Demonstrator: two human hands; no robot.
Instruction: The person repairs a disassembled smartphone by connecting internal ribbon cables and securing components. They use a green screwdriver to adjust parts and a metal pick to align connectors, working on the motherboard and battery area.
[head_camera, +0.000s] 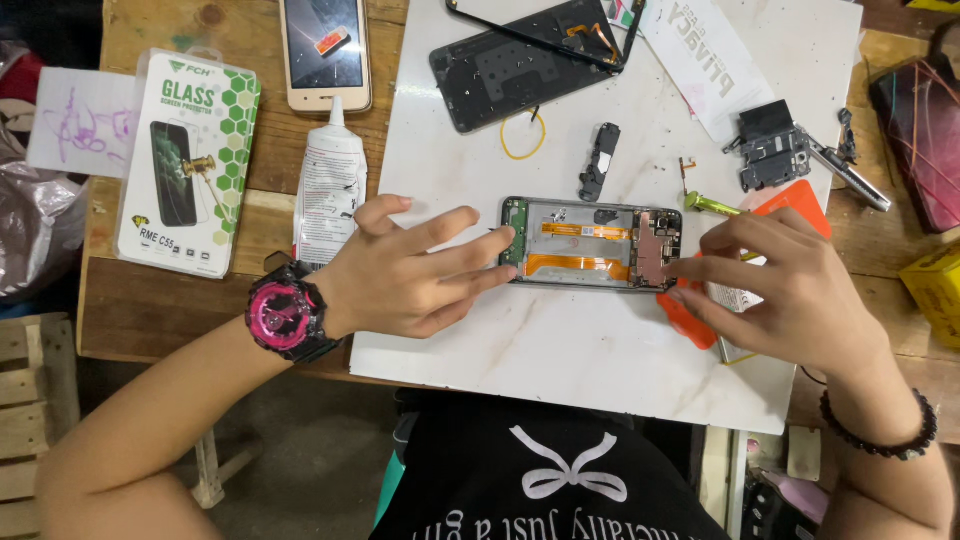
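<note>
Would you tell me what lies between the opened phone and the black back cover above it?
In the head view, a yellow rubber band and a small black part lie on the white board.

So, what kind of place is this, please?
Most likely a phone repair bench. The left hand and right hand steady an opened phone on a white board, with a removed back cover, a glue tube and a boxed screen protector nearby.

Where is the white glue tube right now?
In the head view the white glue tube lies on the wooden table left of the white work board, nozzle pointing at the gold phone above it, just beyond the left hand and beside the screen-protector pack.
</note>
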